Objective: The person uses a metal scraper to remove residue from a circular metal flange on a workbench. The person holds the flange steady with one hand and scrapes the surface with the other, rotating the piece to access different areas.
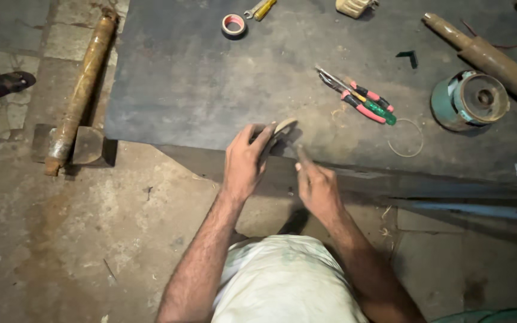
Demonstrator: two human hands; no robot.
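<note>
My left hand grips a small flat curved piece, pale on its edge, at the near edge of the dark workbench. Just to its right, my right hand has its fingers bunched with the forefinger pointing toward the piece; whether it holds something thin I cannot tell. Both forearms reach up from my lap.
Pliers with red handles and a green-handled screwdriver lie right of the hands, beside a wire loop. A green motor housing, a rusty pipe and a tape roll sit farther back. Another rusty pipe rests on the floor at left, near a person's sandalled foot.
</note>
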